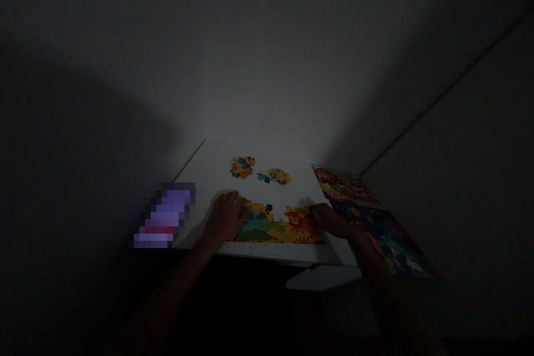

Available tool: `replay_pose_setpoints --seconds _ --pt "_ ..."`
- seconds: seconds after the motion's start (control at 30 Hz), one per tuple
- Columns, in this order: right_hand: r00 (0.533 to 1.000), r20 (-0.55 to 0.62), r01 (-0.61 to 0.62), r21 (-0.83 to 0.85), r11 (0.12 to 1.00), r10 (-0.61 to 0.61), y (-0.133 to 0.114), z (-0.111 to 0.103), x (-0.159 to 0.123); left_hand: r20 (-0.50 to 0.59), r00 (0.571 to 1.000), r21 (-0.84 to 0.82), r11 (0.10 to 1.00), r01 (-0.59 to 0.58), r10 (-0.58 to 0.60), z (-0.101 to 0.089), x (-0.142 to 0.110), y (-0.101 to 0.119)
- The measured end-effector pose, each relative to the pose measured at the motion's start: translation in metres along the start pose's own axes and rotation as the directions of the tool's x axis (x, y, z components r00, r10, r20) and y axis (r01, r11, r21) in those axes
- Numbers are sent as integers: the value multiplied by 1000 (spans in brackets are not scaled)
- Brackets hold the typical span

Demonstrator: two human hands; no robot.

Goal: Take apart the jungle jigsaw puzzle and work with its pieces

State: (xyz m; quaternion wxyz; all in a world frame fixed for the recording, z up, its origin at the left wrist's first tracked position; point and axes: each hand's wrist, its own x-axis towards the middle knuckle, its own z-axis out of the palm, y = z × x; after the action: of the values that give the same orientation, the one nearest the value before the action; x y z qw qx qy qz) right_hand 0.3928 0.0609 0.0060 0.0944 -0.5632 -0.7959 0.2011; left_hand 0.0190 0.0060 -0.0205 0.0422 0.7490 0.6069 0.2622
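Observation:
A partly joined jigsaw puzzle (271,231) lies flat along the near side of the white table, with a gap in its upper edge. It shows a red lion and green and yellow shapes. My left hand (227,216) rests at the puzzle's left end, palm down, fingers apart. At the right end is my right hand (331,219), its fingers drawn together against the puzzle's border; whatever is between them is too dark to make out. Beyond the hands sit a heap of loose puzzle pieces (242,167) and a smaller heap (279,176), with a blue piece (263,176) beside it.
Colourful picture sheets (375,228) lie at the right side of the white table (208,167). A blurred purple, screen-like object (167,214) is at the left edge. A pale panel (321,278) juts out below the front edge. Walls stand behind; the light is dim.

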Motion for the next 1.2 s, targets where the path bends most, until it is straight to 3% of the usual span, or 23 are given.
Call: replay_pose_setpoints --seconds 0.23,0.47,0.57,0.87,1.07,1.2 --pt "995 95 -44 40 998 40 -7 -14 15 45 999 14 1000 -7 7 -2 3 0" --pt "992 109 -95 352 931 60 -12 -14 11 45 998 2 999 -33 32 3 5 -2" --pt "995 64 -93 497 863 70 -12 -10 8 38 999 -12 999 -38 38 6 5 -4" --pt "976 -126 -57 643 764 179 -21 0 14 55 998 9 999 -33 32 2 8 -2" --pt "927 -248 -37 686 726 281 -23 3 29 78 997 22 1000 -8 6 1 9 -1" --pt "906 -247 -70 713 698 343 -37 7 46 83 997 13 1000 -11 10 0 9 -1"
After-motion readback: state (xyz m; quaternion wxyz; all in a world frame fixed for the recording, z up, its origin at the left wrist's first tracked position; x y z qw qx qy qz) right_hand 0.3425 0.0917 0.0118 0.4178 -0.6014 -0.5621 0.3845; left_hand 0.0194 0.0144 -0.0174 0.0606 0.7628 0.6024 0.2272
